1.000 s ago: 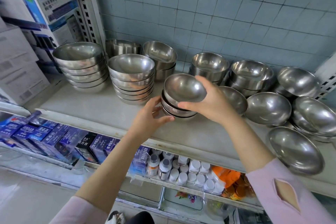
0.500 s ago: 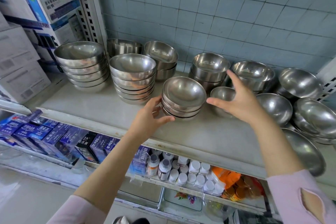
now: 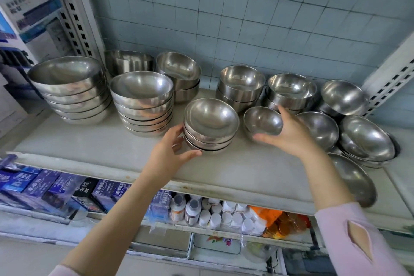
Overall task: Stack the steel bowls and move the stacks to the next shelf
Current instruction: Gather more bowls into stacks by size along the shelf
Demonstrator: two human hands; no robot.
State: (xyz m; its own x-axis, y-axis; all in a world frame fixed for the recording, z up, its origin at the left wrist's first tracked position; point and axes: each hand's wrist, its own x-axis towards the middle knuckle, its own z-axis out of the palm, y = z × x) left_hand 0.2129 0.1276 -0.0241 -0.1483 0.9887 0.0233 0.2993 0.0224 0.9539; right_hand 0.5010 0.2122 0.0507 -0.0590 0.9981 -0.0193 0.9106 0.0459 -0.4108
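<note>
A short stack of steel bowls (image 3: pixel 210 126) stands near the front middle of the white shelf (image 3: pixel 224 170). My left hand (image 3: pixel 172 154) cups its left side and base. Just to its right a smaller steel bowl (image 3: pixel 263 121) sits tilted on the shelf, and my right hand (image 3: pixel 289 134) closes around its right rim and underside. Two taller stacks of wide bowls (image 3: pixel 69 89) (image 3: pixel 142 103) stand at the left. Several loose bowls (image 3: pixel 367 139) lie at the right.
More bowl pairs (image 3: pixel 242 86) (image 3: pixel 291 92) line the tiled back wall. A slotted upright (image 3: pixel 76 9) and cartons (image 3: pixel 29 13) bound the left, another upright (image 3: pixel 389 78) the right. A flat bowl (image 3: pixel 356 179) lies at the front right edge. Boxes and bottles (image 3: pixel 215 213) fill the lower shelf.
My right hand set its bowl on the middle stack, let go, moved right and closed on the smaller bowl beside it. My left hand stayed on the stack.
</note>
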